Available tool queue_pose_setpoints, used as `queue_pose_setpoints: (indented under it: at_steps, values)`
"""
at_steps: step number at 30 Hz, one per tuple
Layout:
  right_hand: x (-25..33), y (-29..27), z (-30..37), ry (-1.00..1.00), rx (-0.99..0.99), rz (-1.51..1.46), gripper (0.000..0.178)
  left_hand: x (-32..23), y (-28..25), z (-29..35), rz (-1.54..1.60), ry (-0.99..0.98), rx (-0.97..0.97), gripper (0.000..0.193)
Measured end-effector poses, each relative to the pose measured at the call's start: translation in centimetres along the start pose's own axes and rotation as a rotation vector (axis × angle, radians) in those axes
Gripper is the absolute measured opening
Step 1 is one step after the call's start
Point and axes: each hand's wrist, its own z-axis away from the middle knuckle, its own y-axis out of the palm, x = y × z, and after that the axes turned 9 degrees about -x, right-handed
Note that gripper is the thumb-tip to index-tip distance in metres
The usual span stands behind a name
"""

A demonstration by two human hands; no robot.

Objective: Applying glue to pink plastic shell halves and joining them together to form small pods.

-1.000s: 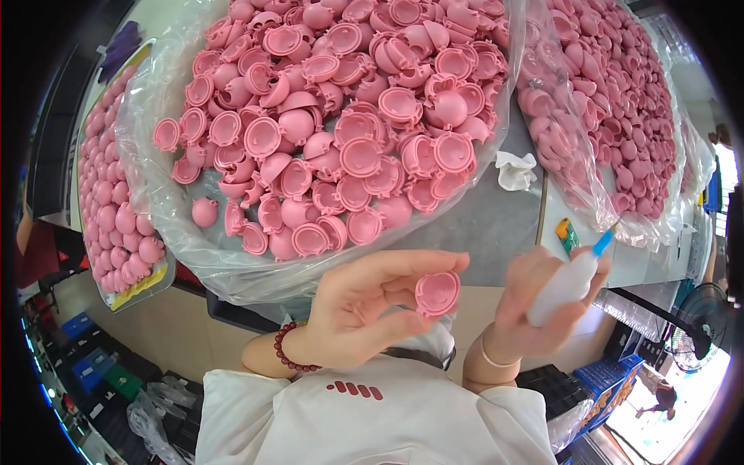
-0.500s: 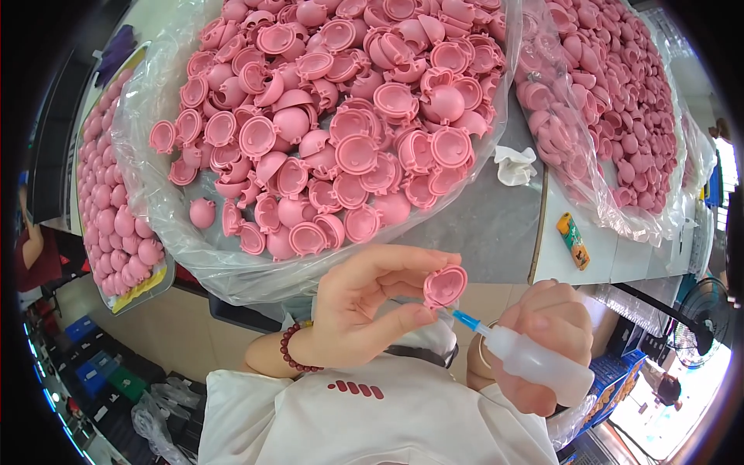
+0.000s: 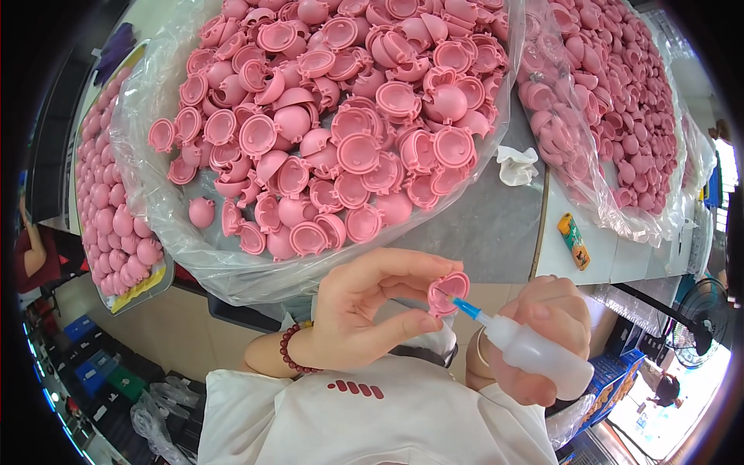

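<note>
Between the thumb and fingers of my left hand (image 3: 368, 306) is a pink plastic half-shell (image 3: 441, 288), its hollow side turned toward my right hand. My right hand (image 3: 546, 329) is closed around a translucent white squeeze bottle (image 3: 542, 358) with a blue needle tip (image 3: 466, 308). The bottle tilts up to the left, and its thin needle reaches over the inside of the half-shell near the rim. Whether it touches the plastic, I cannot tell. Beyond my hands lies a large heap of similar pink half-shells (image 3: 359, 153) on clear plastic sheeting (image 3: 178, 225).
More pink half-shells (image 3: 612, 101) fill a plastic bag at the right. Closed-looking pink balls (image 3: 116, 225) crowd a tray at the left. A crumpled white tissue (image 3: 517, 166) and an orange-green lighter-shaped item (image 3: 573, 241) lie on the table. At far right stands a black fan (image 3: 697, 325).
The needle tip has moved from below the half-shell's rim to over its hollow. My left hand has tilted the shell slightly toward the bottle.
</note>
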Motion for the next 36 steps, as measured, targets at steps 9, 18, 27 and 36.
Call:
queue_pose_setpoints:
  at_steps: [9, 18, 27, 36]
  values:
    - [-0.1, 0.4, 0.2, -0.023, -0.063, 0.045, 0.065, -0.3, -0.1, 0.1, -0.019, 0.036, 0.001, 0.039]
    - [-0.2, 0.5, 0.5, -0.037, -0.070, 0.036, 0.063, -0.7, -0.5, -0.3, -0.543, 0.398, 0.039, 0.043]
    - [-2.7, -6.0, 0.7, 0.064, -0.778, 0.292, 0.044, 0.4, 0.0, -0.4, 0.001, 0.247, 0.049, 0.030]
    - [-7.0, -19.9, 2.2, 0.537, -0.680, 0.795, 0.046, -0.1, -0.1, -0.7, 0.537, -0.195, 0.180, 0.035]
